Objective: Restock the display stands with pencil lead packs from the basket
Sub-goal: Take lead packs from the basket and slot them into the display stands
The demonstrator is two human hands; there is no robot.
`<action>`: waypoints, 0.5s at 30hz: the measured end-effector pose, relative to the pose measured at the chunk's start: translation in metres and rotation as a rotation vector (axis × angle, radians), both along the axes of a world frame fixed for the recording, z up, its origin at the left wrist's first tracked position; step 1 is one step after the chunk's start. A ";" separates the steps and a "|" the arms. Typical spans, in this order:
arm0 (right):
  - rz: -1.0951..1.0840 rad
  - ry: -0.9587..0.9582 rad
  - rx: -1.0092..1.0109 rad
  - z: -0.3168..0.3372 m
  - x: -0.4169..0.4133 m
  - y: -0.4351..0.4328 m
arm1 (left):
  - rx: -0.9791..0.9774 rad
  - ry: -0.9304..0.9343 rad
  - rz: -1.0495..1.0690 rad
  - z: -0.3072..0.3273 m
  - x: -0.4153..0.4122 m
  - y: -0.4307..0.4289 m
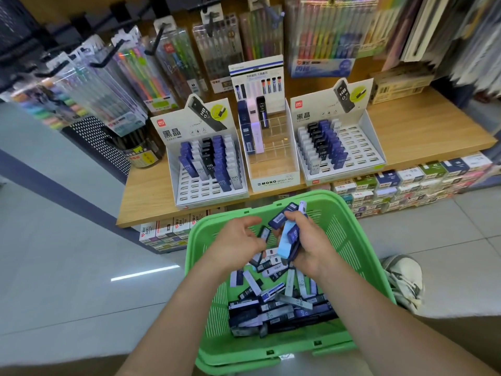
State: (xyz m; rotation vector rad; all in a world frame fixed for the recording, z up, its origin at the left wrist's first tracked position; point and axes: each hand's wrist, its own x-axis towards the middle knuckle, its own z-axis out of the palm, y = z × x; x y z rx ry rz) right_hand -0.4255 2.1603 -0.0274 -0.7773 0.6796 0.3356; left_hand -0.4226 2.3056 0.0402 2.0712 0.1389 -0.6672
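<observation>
A green plastic basket stands on the floor below the shelf, holding several loose pencil lead packs in blue, black and white. Over the basket, my right hand grips a bunch of packs, mostly blue ones. My left hand hovers beside it with fingers loosely curled, holding nothing. On the wooden shelf stand three displays: a left white stand partly filled, a middle clear MONO stand with few packs, and a right white stand filled on its left side.
Hanging pen packs crowd the wall above the shelf. A black mesh panel and a pen tub sit at the shelf's left end. Boxed stock lines the space under the shelf. A white shoe rests right of the basket.
</observation>
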 end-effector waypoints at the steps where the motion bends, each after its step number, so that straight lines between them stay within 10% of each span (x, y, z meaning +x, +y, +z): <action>1: 0.035 -0.007 -0.014 0.000 0.000 -0.004 | -0.054 0.030 0.074 0.003 0.002 0.003; 5: 0.199 -0.086 -0.017 0.004 0.001 -0.008 | -0.286 0.090 0.396 0.010 0.018 0.008; 15: 0.365 -0.227 0.045 0.020 0.002 0.000 | -0.171 -0.035 0.141 0.008 0.038 0.009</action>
